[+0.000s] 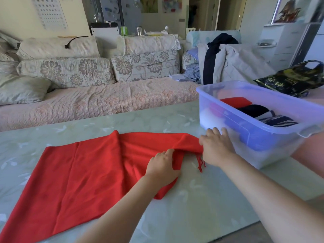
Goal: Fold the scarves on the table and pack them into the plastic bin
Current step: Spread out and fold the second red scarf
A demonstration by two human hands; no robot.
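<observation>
A red scarf (84, 172) lies spread over the pale green table (192, 216), its right end bunched and fringed. My left hand (162, 166) grips the scarf's near right edge, fingers curled into the cloth. My right hand (216, 148) holds the bunched far right end, just in front of the plastic bin (263, 137). The clear bin stands at the table's right and holds folded scarves: a red one (235, 101), a black one (252, 109) and a dark blue striped one (278, 121).
A floral sofa (98, 100) runs along the table's far side. Clothes are piled on its right end (228, 62). A black and gold bag (294, 79) lies behind the bin. White drawers (284, 44) stand at the far right.
</observation>
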